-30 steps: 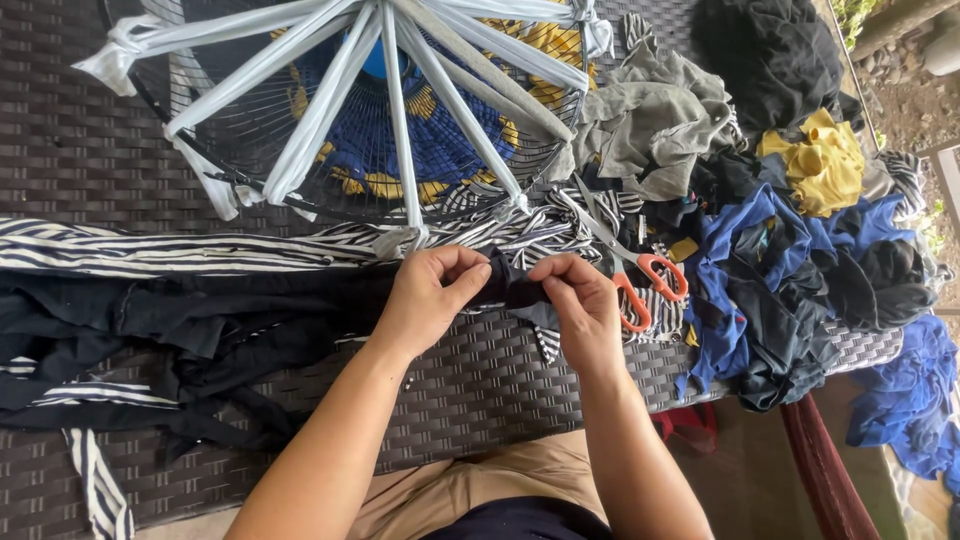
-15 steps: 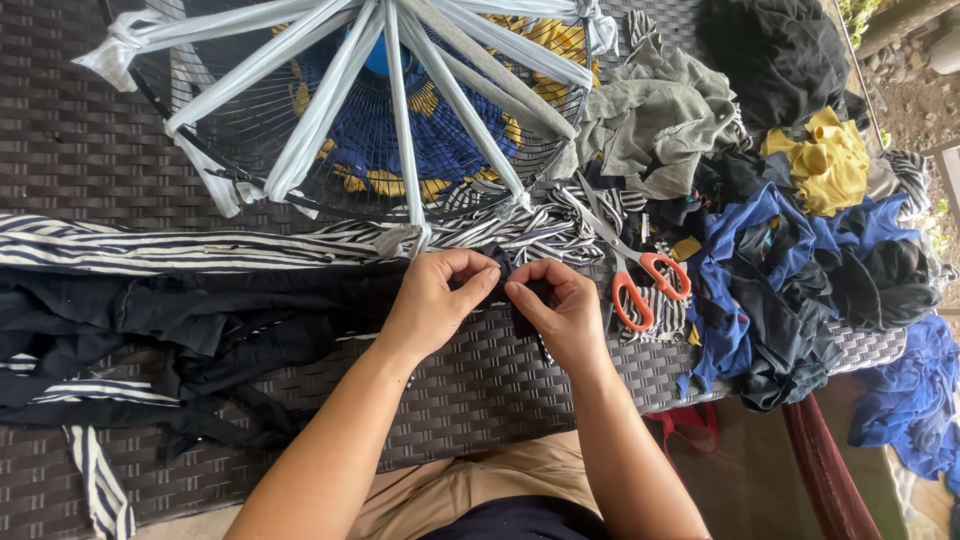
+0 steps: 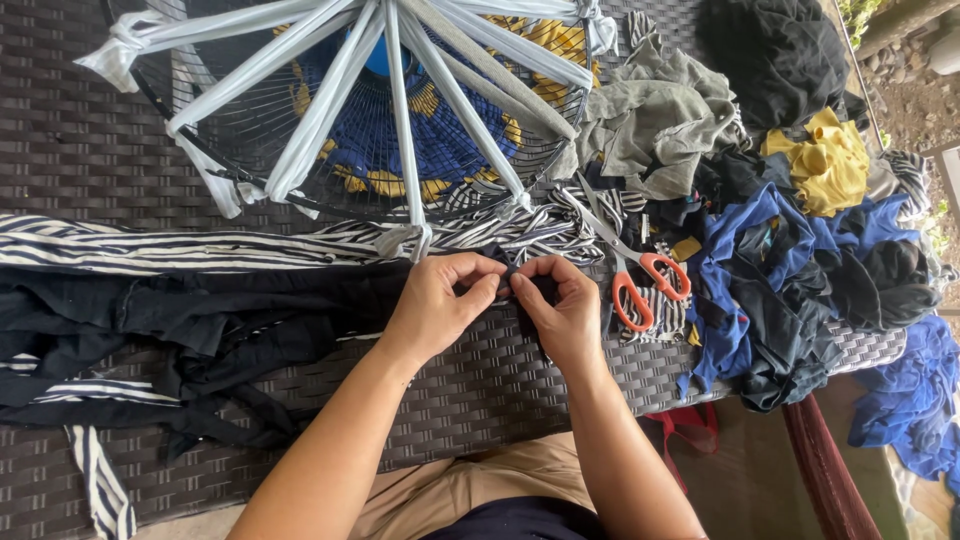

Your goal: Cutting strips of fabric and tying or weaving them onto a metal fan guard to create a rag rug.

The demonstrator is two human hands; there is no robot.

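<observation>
Crosswise, black fabric strip [image 3: 300, 310] between left hand [image 3: 440, 305] and right hand [image 3: 560, 310].

place: likely home patio | wicker table [image 3: 520, 390] | fabric scraps [image 3: 780, 270] | garden edge [image 3: 905, 90]

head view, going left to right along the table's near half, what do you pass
black cloth strips → left hand → right hand → orange-handled scissors → blue cloth heap → blue cloth hanging off the edge
</observation>
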